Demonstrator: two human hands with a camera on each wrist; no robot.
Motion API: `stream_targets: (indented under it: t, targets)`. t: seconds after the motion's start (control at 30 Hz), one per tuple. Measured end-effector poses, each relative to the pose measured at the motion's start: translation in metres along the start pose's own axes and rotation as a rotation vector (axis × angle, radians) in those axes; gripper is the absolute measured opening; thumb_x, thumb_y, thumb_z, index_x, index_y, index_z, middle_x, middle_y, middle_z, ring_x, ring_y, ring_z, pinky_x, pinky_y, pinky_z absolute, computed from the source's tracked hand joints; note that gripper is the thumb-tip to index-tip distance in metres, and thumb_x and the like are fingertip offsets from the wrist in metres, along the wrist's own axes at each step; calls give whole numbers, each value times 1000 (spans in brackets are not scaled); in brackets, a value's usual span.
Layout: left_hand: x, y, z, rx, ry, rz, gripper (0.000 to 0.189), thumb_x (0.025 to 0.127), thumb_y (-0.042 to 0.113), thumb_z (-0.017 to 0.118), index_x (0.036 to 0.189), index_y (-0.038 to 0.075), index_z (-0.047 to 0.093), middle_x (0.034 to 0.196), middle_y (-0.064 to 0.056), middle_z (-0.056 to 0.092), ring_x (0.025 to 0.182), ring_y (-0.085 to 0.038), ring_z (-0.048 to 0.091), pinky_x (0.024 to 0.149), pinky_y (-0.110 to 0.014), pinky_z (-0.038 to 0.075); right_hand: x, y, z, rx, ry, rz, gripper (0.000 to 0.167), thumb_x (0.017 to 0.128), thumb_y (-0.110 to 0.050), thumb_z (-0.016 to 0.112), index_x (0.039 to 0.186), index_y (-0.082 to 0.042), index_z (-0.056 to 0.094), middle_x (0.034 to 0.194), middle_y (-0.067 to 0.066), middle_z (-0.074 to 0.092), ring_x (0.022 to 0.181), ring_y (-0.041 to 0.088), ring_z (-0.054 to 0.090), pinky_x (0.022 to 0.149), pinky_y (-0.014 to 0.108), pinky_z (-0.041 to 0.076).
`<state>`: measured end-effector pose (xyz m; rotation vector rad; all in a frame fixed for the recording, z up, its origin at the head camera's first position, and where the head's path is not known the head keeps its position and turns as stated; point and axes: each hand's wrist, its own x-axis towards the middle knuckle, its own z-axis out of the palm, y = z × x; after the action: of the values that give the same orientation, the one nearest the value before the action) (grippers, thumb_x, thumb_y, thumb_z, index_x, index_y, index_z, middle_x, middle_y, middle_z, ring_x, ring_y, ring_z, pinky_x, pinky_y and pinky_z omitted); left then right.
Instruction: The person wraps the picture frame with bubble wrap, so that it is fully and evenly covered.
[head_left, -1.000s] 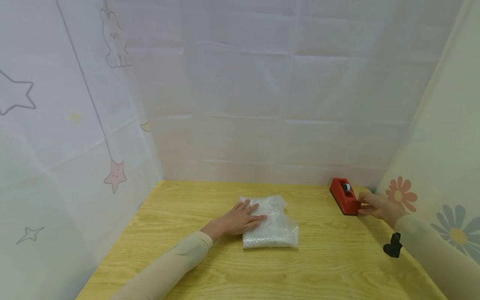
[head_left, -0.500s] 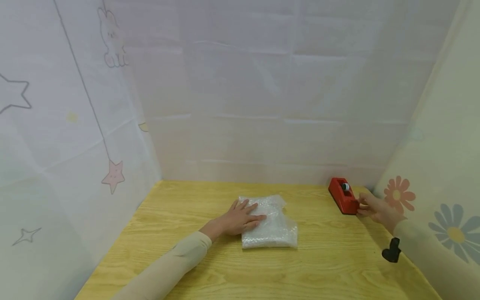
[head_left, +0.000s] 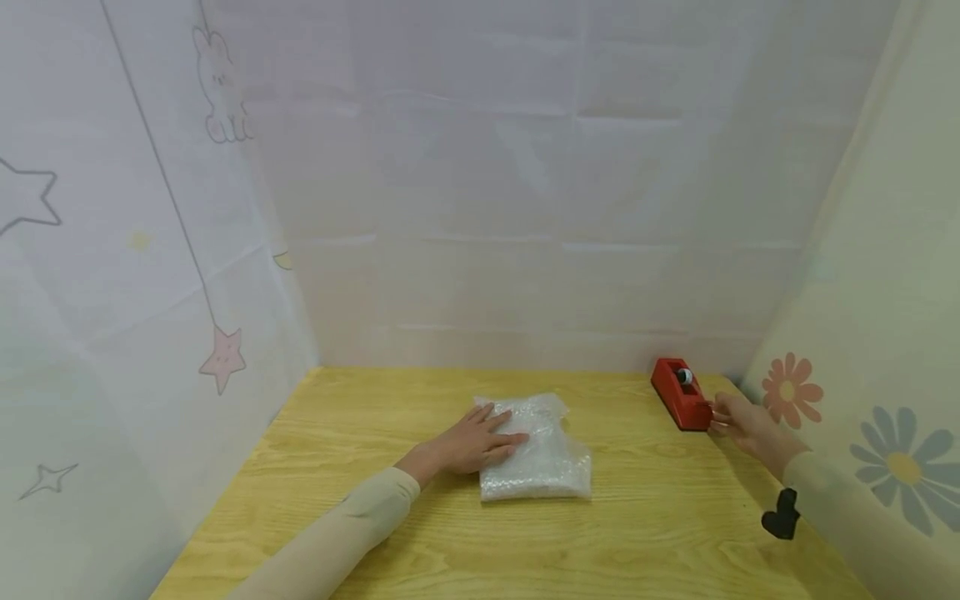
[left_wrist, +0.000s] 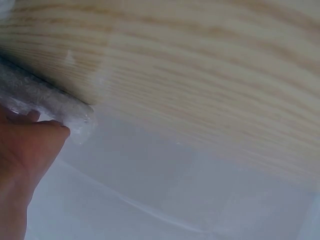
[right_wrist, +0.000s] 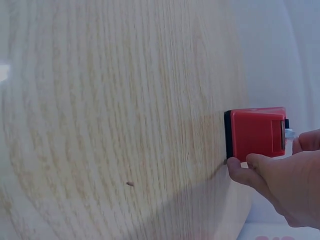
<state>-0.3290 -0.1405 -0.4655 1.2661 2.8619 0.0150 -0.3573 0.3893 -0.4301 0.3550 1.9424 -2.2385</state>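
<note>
My left hand (head_left: 474, 443) lies flat with spread fingers on a folded bubble-wrap package (head_left: 543, 467) on the table. In the left wrist view, that hand (left_wrist: 22, 155) is against the edge of the bubble wrap (left_wrist: 50, 95). A red tape dispenser (head_left: 678, 400) with a black base stands at the table's far right. My right hand (head_left: 746, 423) is at its near end. In the right wrist view, the thumb and a finger pinch at a pale bit of tape (right_wrist: 290, 133) by the cutter, partly hidden, while other fingers touch the dispenser's side (right_wrist: 252, 132).
The yellow wood-grain table (head_left: 480, 550) meets a pale sheet wall (head_left: 465, 167) behind. Printed sheets flank it, the right one (head_left: 885, 292) close to my right arm. A black heart-shaped piece (head_left: 782, 515) shows beside the right sleeve.
The whole view has shifted slightly, so things sit a little farther left. My left hand stays on the bubble wrap, and my right hand stays at the dispenser's near end.
</note>
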Motion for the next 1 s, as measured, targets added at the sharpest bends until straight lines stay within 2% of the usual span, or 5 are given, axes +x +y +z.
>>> stream_targets:
  t: [0.23, 0.53, 0.7, 0.83, 1.0]
  targets:
    - [3, -2, 5, -16, 1, -1, 52, 111, 52, 24, 160, 39, 33, 167, -14, 20, 151, -45, 11, 120, -53, 12, -1, 7, -4, 7, -43, -29, 11, 98, 0, 42, 89, 1, 49, 128, 19, 44, 100, 19, 58, 97, 38, 50]
    - [0, -2, 4, -57, 3, -9, 54, 110, 57, 21, 160, 40, 33, 167, -13, 19, 151, -43, 9, 121, -49, 9, -7, 10, -1, 77, -93, -74, 36, 97, 5, 39, 71, -8, 59, 87, 5, 56, 84, 13, 56, 87, 34, 53]
    - [0, -2, 4, -56, 9, -6, 55, 109, 58, 19, 160, 40, 33, 167, -13, 19, 151, -43, 9, 121, -49, 10, -8, 13, 0, 8, -62, -81, 24, 96, 4, 42, 80, -3, 58, 135, 26, 39, 95, 13, 62, 96, 35, 51]
    - [1, -3, 4, -39, 17, 1, 54, 110, 57, 21, 160, 40, 33, 167, -14, 20, 151, -44, 10, 121, -50, 11, -10, 17, 0, -21, 1, -65, 23, 98, -2, 51, 79, -6, 61, 125, 13, 51, 99, 13, 61, 94, 32, 52]
    - [0, -1, 1, -39, 10, 1, 53, 110, 54, 23, 160, 39, 34, 167, -14, 20, 151, -44, 10, 121, -50, 11, -14, 26, 0, -78, 29, -86, 37, 105, -16, 56, 133, 7, 59, 144, 23, 43, 117, 21, 54, 98, 32, 50]
